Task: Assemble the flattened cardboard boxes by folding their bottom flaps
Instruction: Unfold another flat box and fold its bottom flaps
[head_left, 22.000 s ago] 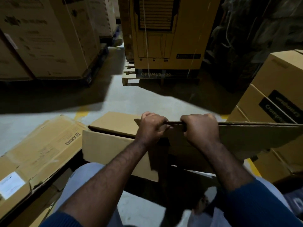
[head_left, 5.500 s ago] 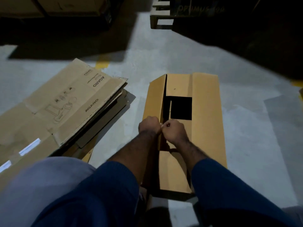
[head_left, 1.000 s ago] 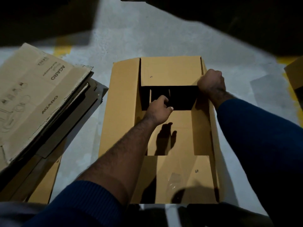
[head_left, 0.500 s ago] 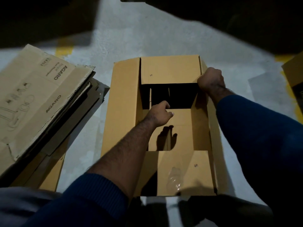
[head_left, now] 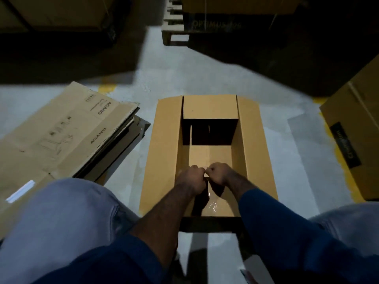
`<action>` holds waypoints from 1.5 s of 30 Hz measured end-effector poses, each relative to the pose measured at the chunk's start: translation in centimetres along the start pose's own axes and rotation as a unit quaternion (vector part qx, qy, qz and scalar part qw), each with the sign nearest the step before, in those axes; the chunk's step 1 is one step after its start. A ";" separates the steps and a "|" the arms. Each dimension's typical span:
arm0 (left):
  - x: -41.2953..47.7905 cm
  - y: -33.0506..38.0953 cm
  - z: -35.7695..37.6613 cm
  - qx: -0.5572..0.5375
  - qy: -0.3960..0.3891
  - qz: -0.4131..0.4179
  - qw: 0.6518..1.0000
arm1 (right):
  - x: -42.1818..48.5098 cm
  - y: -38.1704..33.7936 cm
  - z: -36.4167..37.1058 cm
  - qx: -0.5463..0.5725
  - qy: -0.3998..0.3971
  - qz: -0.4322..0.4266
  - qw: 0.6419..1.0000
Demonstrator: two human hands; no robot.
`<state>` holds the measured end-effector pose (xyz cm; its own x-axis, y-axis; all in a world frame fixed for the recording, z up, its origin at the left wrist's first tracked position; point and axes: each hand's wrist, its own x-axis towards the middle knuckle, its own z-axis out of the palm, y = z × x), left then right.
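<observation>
An opened brown cardboard box (head_left: 166,150) lies on the grey floor in front of me, its long side flaps (head_left: 253,152) spread outward and its far short flap (head_left: 210,107) folded in over a dark opening. My left hand (head_left: 191,178) and my right hand (head_left: 218,174) are knuckle to knuckle at the box's middle. Both have their fingers curled round the edge of the near short flap (head_left: 220,206), which carries a patch of clear tape.
A stack of flattened AGARO boxes (head_left: 67,136) lies on the floor to the left. An assembled box (head_left: 354,140) stands at the right edge. A pallet (head_left: 174,23) with large cartons stands at the back. My knees (head_left: 57,218) flank the box.
My right hand left the box's far right corner and my left hand drew back; both now meet at the near flap's edge. The view has tilted up and away.
</observation>
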<state>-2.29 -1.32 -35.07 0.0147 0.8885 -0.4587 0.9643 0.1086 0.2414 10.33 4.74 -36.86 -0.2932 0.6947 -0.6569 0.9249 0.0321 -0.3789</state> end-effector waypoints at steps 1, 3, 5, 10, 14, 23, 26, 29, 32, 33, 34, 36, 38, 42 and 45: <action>-1.1 -0.2 -0.5 0.002 0.015 -0.004 1.000 | -1.3 0.1 0.5 -0.010 -0.006 0.007 1.000; -3.1 -0.6 -1.5 -0.009 0.056 -0.015 0.998 | -3.6 -0.3 0.5 -0.018 0.028 0.013 0.999; -4.6 -0.6 -2.6 -0.023 0.105 -0.021 0.994 | -5.8 -1.3 -0.7 -0.026 0.085 0.010 0.996; -7.6 0.3 -5.9 -0.124 0.103 -0.073 0.984 | -10.4 -3.4 -2.7 0.030 0.047 0.037 0.998; -9.7 0.3 -5.9 -0.085 -0.074 -0.052 0.992 | -13.7 -3.1 -1.1 0.014 -0.115 0.064 0.991; -11.9 -0.2 0.9 -0.073 -0.149 -0.061 0.984 | -13.7 -3.2 5.8 -0.165 -0.116 0.034 0.979; -10.5 -0.3 2.8 -0.063 -0.140 -0.040 0.987 | -12.7 -2.7 6.6 -0.203 -0.054 0.017 0.977; -9.3 -0.3 4.2 -0.073 -0.135 -0.050 0.987 | -11.6 -2.4 7.2 -0.195 -0.010 0.005 0.981; -8.4 0.0 4.8 -0.089 -0.123 -0.067 0.986 | -11.0 -2.4 7.7 -0.146 -0.005 -0.003 0.989; -8.1 0.0 5.0 -0.094 -0.119 -0.073 0.986 | -10.8 -2.4 7.8 -0.137 0.001 -0.002 0.991; -7.8 0.0 5.2 -0.097 -0.115 -0.078 0.986 | -10.7 -2.4 7.9 -0.128 0.006 -0.001 0.992; -7.5 -0.1 5.5 -0.096 -0.105 -0.083 0.986 | -10.4 -2.4 8.1 -0.122 0.014 0.003 0.992; -7.3 0.0 5.7 -0.095 -0.097 -0.085 0.987 | -10.2 -2.4 8.2 -0.124 0.016 0.010 0.992; -6.9 -0.1 6.0 -0.102 -0.086 -0.094 0.987 | -9.8 -2.4 8.2 -0.124 0.022 0.016 0.992; -6.8 -0.4 6.2 -0.106 -0.095 -0.085 0.986 | -9.6 -2.2 8.1 -0.106 0.013 0.017 0.994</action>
<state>-1.14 -10.17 -37.36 -0.0741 0.7519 -0.6551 0.8808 0.3574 0.3107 9.20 -7.85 -35.00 -0.2574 0.7165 -0.6484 0.9651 0.1576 -0.2089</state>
